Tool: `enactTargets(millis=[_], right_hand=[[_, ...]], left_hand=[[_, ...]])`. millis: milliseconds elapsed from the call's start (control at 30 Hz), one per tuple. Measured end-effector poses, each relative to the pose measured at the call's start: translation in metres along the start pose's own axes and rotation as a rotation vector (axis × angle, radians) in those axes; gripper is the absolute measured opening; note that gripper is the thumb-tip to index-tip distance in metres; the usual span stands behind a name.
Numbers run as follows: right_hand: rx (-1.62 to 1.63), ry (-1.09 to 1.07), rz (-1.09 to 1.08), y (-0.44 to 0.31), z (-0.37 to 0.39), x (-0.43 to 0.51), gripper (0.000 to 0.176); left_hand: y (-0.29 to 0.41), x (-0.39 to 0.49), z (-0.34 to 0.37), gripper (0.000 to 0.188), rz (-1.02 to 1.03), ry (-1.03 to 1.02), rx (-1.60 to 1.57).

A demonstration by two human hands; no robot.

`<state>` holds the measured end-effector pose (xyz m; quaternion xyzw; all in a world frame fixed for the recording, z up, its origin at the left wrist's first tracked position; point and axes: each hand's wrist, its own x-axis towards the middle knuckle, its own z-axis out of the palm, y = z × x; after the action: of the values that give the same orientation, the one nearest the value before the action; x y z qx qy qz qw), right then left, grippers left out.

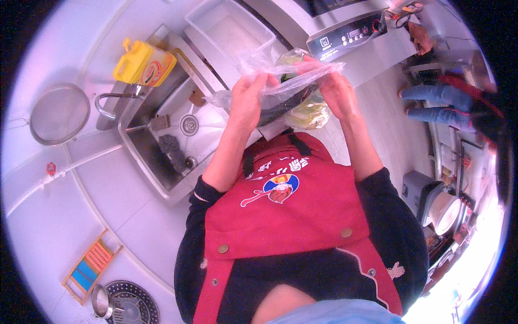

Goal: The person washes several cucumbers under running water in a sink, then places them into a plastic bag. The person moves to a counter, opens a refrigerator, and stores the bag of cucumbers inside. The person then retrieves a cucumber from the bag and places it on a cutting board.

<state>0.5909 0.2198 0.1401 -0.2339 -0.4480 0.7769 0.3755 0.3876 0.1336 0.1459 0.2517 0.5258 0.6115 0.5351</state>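
Observation:
A clear plastic bag [297,83] is stretched between my two hands, in front of the red apron. On its left side my left hand [247,97] pinches the film between thumb and fingers. My right hand [339,95] grips the other side, with some fingers partly behind the film. Pale green leafy vegetables [309,113] in clear wrapping show just below and beyond the bag. Whether they are in this bag or a separate one, I cannot tell. A dark curved thing [279,107] lies below the film, too covered to identify.
To the left is a steel sink [133,152] with a faucet [106,106] and a dark scrubber [172,150]. A yellow jug [145,65] stands behind it. Beyond my hands are a translucent plastic bin [226,30] and a cooker's control panel [346,36]. Another person's legs [439,103] appear at right.

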Motion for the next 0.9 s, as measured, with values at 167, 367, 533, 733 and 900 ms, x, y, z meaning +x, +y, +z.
enactTargets(millis=[167, 367, 533, 733, 900], right_hand=[[-0.341, -0.003, -0.069, -0.011, 0.020, 0.006, 0.056], [-0.247, 0.114, 0.053, -0.004, 0.022, 0.013, 0.043], [0.306, 0.121, -0.020, 0.007, 0.006, 0.025, 0.029], [0.022, 0.162, 0.179, 0.004, 0.006, 0.020, 0.030], [-0.324, 0.256, 0.184, 0.010, 0.018, 0.025, 0.032]], left_hand=[[-0.006, -0.007, 0.008, 0.022, -0.102, -0.092, 0.117], [-0.022, -0.006, 0.008, 0.025, -0.131, -0.101, 0.043], [-0.012, -0.002, 0.006, 0.031, -0.113, -0.108, -0.092], [-0.023, 0.004, 0.000, 0.042, -0.070, -0.183, -0.316], [-0.014, 0.006, 0.010, 0.046, -0.002, -0.129, -0.236]])
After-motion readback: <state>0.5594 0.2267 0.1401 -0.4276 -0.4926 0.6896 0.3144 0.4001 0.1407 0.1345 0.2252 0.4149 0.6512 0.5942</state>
